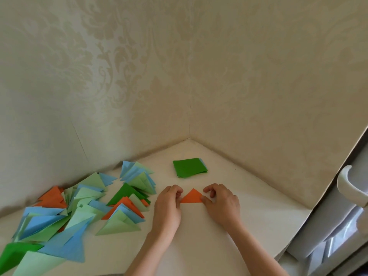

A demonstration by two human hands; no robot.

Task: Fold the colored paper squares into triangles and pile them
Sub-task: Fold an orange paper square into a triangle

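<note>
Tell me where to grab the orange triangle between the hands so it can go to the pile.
Probably pinch the orange triangle at its upper tip, coming from above. It lies flat on the table, so only an edge or corner can be lifted; the tip is bare, while the left hand and right hand sit at the two base corners.

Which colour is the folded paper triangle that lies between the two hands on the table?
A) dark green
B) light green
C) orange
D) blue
C: the orange triangle lies flat on the table, with the left hand at its left corner and the right hand pressing its right corner; the dark green paper is the stack of squares behind it.
</note>
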